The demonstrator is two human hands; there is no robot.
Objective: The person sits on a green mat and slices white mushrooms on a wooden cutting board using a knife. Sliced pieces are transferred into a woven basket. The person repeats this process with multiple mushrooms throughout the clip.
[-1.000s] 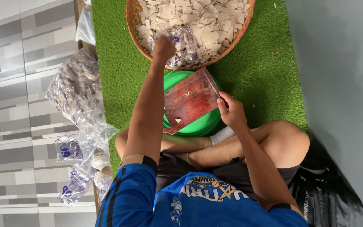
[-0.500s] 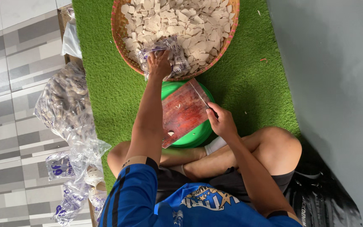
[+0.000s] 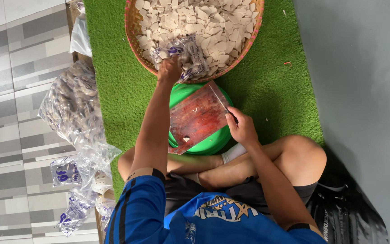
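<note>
Item, as I read it: left hand [image 3: 170,70] fingers clamped on clear bag [image 3: 190,56] in chip basket [image 3: 136,43], right hand [image 3: 242,129] fingers pinching red pouch [image 3: 197,117] over green bowl [image 3: 213,142]; scooping step, I judge, next needing the bag mouth held open.

A green artificial-grass mat [image 3: 276,90] covers part of the floor, with grey-and-white floor tiles [image 3: 19,63] along one side and a plain grey surface [image 3: 362,72] along the other. On the mat sit a round woven basket [image 3: 137,43] filled with pale flat chips and, touching its rim, a green round basin [image 3: 213,143]. A large clear plastic bag [image 3: 71,106] of packed goods and several small printed packets [image 3: 64,171] lie on the tiles by the mat's edge.
</note>
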